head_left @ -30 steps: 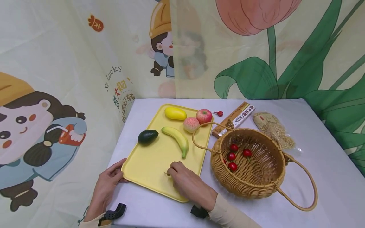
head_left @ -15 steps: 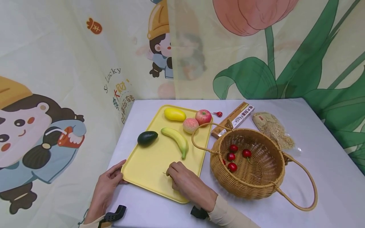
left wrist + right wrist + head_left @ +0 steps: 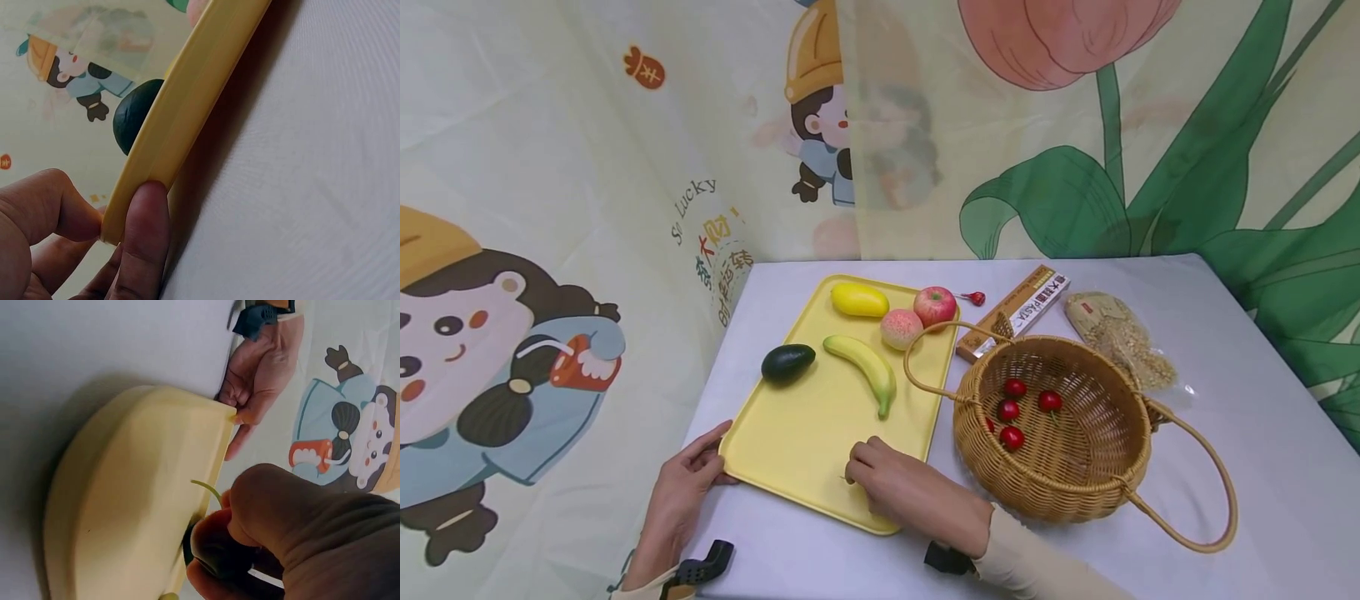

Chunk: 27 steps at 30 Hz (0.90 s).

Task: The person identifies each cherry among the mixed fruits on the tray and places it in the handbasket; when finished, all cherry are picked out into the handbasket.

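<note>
My left hand (image 3: pixel 681 487) pinches the near-left corner of the yellow tray (image 3: pixel 775 442), finger and thumb on either side of its rim in the left wrist view. Over the tray's near part, my right hand (image 3: pixel 906 487) holds a cherry by curled fingers; its thin green stem (image 3: pixel 206 487) sticks out, while the fruit is mostly hidden. On the tray lie a banana (image 3: pixel 867 372), a dark green avocado (image 3: pixel 787 364), a yellow mango-like fruit (image 3: pixel 859 300), a peach (image 3: pixel 902 329) and an apple (image 3: pixel 935 307).
Right of the tray stands a wicker basket (image 3: pixel 1037 492) with several cherries (image 3: pixel 1008 410) inside; one handle overhangs the tray's right edge. Behind it lie a pasta box (image 3: pixel 1015 312), a bag of grain-like food (image 3: pixel 1120 342) and a small red item (image 3: pixel 975 297).
My right hand has shifted slightly right and toward the near edge, still holding the cherry. The left hand keeps its grip on the tray corner.
</note>
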Each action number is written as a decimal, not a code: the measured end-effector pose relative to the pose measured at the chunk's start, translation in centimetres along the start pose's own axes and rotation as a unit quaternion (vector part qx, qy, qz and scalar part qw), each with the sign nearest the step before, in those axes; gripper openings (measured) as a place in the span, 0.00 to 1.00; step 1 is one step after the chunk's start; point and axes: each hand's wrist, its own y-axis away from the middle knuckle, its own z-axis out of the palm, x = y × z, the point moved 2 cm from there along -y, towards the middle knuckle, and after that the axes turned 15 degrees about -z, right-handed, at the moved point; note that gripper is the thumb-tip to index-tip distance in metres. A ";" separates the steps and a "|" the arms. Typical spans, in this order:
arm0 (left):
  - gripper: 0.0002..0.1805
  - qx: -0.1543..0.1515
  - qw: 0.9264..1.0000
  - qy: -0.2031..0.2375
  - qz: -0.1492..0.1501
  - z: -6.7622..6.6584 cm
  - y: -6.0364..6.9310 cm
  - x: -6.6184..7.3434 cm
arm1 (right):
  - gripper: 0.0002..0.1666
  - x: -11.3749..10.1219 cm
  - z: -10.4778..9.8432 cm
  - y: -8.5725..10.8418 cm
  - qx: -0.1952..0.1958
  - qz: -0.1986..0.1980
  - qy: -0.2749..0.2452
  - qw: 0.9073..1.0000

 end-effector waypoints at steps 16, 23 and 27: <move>0.34 0.008 1.000 -0.012 0.005 -0.1 0.1 0.5 | 0.08 -0.8 -5.5 4.4 -0.114 -0.111 0.008 0.987; 0.34 0.004 1.000 -0.008 0.002 0.0 0.0 0.4 | 0.12 -0.7 -6.9 5.6 -0.182 -0.129 0.006 0.975; 0.34 0.004 1.000 -0.005 0.001 0.1 0.0 0.2 | 0.13 -0.7 -7.6 6.1 -0.207 -0.137 0.017 0.969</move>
